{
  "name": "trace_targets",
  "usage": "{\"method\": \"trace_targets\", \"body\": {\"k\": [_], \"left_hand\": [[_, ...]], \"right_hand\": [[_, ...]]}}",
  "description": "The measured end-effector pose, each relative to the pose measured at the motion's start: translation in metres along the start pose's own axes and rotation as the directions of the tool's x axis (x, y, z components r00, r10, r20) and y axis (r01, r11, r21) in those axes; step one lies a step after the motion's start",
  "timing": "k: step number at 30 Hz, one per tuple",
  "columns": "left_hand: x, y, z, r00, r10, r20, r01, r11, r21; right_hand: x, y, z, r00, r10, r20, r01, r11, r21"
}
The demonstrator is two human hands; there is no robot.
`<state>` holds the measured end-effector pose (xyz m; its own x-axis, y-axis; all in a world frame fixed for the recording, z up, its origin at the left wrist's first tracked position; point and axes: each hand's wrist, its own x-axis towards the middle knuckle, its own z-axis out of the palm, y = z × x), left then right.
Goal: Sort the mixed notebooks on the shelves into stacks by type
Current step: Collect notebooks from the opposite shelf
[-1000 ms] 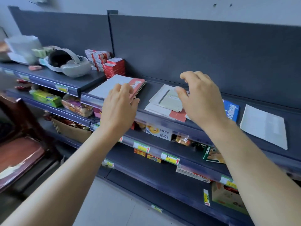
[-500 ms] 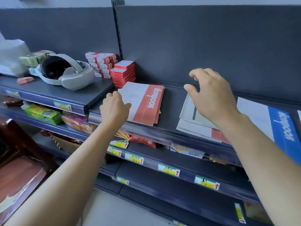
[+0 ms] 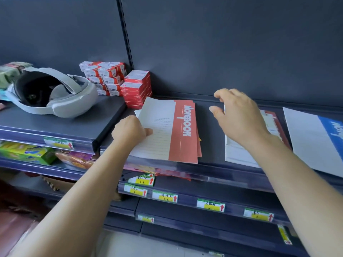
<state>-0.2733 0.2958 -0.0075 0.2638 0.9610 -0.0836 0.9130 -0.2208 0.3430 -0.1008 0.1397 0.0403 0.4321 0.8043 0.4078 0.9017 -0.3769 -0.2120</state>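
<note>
Red notebook stack (image 3: 167, 130) lies flat at the left end of the right bay of the top shelf (image 3: 210, 140), "NOTEBOOK" band on its right side, front edge at the shelf lip. Left hand (image 3: 130, 131) grips its left edge, thumb on the cover. Right hand (image 3: 239, 115) is clawed over a white-and-red stack (image 3: 233, 153) just to the right; can't tell if it's grasping it. Blue notebook (image 3: 315, 141) lies further right, overhanging the lip. Shelf is dark grey metal with a matching back panel (image 3: 222, 52). Left bay: white headset (image 3: 55, 97) and red-white small boxes (image 3: 118, 80), the nearest pile touching the red stack's far corner. Lower shelf edges carry yellow-green price labels (image 3: 165, 196); green box (image 3: 27, 152) sits on the tier below. Pale floor (image 3: 130, 246) at bottom.
</note>
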Motion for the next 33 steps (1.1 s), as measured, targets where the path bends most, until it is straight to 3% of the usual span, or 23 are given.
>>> {"method": "trace_targets", "body": {"k": [10, 15, 19, 24, 28, 33], "left_hand": [[-0.024, -0.002, -0.019, 0.953, -0.111, -0.282, 0.027, 0.958, -0.286], [-0.043, -0.005, -0.028, 0.933, -0.151, -0.327, -0.009, 0.898, -0.440], [-0.056, 0.002, -0.024, 0.930, -0.135, -0.342, -0.054, 0.869, -0.492], [-0.069, 0.032, -0.016, 0.941, -0.090, -0.326, -0.090, 0.862, -0.499], [-0.074, 0.054, -0.007, 0.951, -0.067, -0.302, -0.100, 0.857, -0.506], [-0.077, 0.072, 0.003, 0.960, -0.049, -0.277, -0.100, 0.861, -0.498]], "right_hand": [[0.002, 0.015, 0.004, 0.999, 0.020, 0.044, -0.021, 1.000, 0.011], [0.002, 0.016, 0.006, 0.998, -0.007, 0.060, 0.004, 0.999, 0.047], [0.004, 0.037, 0.009, 0.990, 0.089, 0.106, -0.088, 0.996, -0.020], [-0.007, 0.089, 0.016, 0.936, 0.288, 0.203, -0.269, 0.956, -0.120], [-0.015, 0.124, 0.019, 0.835, 0.461, 0.300, -0.424, 0.887, -0.182], [-0.017, 0.142, 0.030, 0.771, 0.472, 0.427, -0.445, 0.879, -0.169]]}}
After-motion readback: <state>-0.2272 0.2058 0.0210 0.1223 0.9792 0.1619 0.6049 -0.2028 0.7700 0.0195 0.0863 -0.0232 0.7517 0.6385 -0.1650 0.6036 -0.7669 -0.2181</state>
